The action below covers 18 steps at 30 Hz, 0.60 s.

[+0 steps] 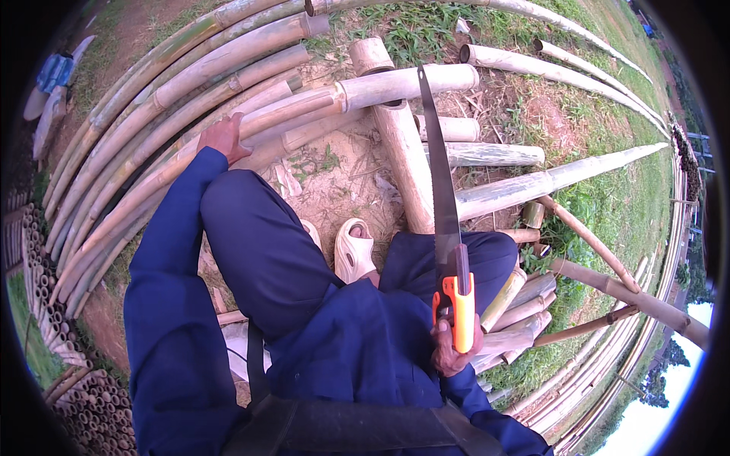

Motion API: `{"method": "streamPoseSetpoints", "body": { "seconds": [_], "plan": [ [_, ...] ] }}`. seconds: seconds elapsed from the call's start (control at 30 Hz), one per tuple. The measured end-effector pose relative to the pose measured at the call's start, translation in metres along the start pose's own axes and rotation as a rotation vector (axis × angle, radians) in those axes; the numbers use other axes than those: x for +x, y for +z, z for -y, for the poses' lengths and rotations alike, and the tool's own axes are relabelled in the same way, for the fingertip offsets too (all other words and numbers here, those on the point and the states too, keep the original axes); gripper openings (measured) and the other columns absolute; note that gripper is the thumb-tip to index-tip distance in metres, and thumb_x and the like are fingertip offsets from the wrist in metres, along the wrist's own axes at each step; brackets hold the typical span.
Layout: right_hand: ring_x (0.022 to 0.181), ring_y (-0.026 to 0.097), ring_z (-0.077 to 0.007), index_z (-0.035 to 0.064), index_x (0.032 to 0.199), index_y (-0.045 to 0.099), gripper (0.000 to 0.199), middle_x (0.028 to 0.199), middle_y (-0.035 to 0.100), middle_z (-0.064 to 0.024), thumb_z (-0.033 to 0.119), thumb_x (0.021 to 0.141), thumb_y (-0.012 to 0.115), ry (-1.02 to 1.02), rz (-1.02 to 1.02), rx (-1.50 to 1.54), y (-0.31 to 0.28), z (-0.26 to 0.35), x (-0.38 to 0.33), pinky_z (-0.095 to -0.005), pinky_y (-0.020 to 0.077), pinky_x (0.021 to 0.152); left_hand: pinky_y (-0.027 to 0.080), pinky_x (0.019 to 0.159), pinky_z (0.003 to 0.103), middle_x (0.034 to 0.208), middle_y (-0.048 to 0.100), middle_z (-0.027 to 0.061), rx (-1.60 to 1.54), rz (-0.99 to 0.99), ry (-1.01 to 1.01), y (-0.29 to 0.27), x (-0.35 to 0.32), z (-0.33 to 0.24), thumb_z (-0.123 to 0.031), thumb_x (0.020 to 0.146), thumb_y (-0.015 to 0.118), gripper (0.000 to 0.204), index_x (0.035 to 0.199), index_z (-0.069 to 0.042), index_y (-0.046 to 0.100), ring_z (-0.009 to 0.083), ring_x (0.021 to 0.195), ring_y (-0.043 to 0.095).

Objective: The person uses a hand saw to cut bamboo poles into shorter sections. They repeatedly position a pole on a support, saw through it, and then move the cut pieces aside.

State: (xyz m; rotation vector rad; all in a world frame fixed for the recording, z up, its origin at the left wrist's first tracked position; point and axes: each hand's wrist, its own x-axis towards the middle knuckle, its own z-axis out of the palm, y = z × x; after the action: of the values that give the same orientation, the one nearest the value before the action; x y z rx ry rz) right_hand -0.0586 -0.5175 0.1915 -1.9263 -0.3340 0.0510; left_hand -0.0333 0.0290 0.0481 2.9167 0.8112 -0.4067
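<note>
My right hand grips the orange handle of a handsaw. The long toothed blade points up and away, and passes in front of the bamboo. With my left hand I hold a long bamboo pole, fingers closed over it. That pole runs from the lower left to a cut end right of the blade. Near this end it lies over a thick bamboo post, which slants toward my knees. From this view I cannot tell whether the blade touches the pole.
Several long bamboo poles lie stacked along the left. Short cut pieces lie right of the post, and more by my right knee. A slanting pole stands farther right. My light sandal rests on dusty ground.
</note>
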Motion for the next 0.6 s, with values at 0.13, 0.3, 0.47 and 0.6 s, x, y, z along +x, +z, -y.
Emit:
{"method": "streamPoseSetpoints", "body": {
  "seconds": [0.13, 0.3, 0.47, 0.6],
  "plan": [
    [0.058, 0.06, -0.0099, -0.0024, 0.1, 0.063, 0.015, 0.071, 0.062, -0.0028, 0.007, 0.092, 0.071, 0.122, 0.093, 0.06, 0.021, -0.018, 0.027, -0.0236, 0.0483, 0.055, 0.058, 0.087, 0.052, 0.106, 0.073, 0.0245, -0.024, -0.028, 0.019, -0.004, 0.001, -0.002, -0.038, 0.071, 0.086, 0.073, 0.13, -0.004, 0.057, 0.0424, 0.1, 0.072],
    [0.063, 0.057, -0.0079, -0.0022, 0.1, 0.064, 0.009, 0.075, 0.063, -0.0013, 0.001, 0.093, 0.069, 0.089, 0.209, 0.149, 0.058, -0.041, 0.038, -0.0244, 0.0465, 0.059, 0.058, 0.087, 0.051, 0.103, 0.073, 0.0249, -0.038, -0.045, 0.025, -0.007, 0.0, -0.004, -0.036, 0.07, 0.087, 0.069, 0.124, -0.002, 0.059, 0.0428, 0.099, 0.071],
    [0.063, 0.064, -0.0147, 0.0, 0.1, 0.068, 0.015, 0.078, 0.068, -0.0063, 0.0, 0.086, 0.074, 0.065, 0.253, 0.087, 0.06, -0.029, 0.029, -0.0291, 0.0498, 0.062, 0.058, 0.089, 0.05, 0.113, 0.07, 0.0238, -0.017, -0.001, 0.007, -0.008, 0.0, -0.006, -0.034, 0.07, 0.087, 0.065, 0.12, -0.002, 0.061, 0.0426, 0.103, 0.071],
    [0.055, 0.059, -0.0161, 0.0019, 0.098, 0.068, 0.016, 0.07, 0.062, -0.0054, -0.001, 0.084, 0.074, 0.009, 0.294, 0.092, 0.061, -0.025, 0.026, -0.031, 0.0469, 0.056, 0.058, 0.091, 0.049, 0.117, 0.068, 0.0228, 0.004, 0.014, -0.001, -0.012, 0.0, -0.007, -0.034, 0.069, 0.088, 0.064, 0.117, -0.002, 0.061, 0.0425, 0.106, 0.069]
  ]
}}
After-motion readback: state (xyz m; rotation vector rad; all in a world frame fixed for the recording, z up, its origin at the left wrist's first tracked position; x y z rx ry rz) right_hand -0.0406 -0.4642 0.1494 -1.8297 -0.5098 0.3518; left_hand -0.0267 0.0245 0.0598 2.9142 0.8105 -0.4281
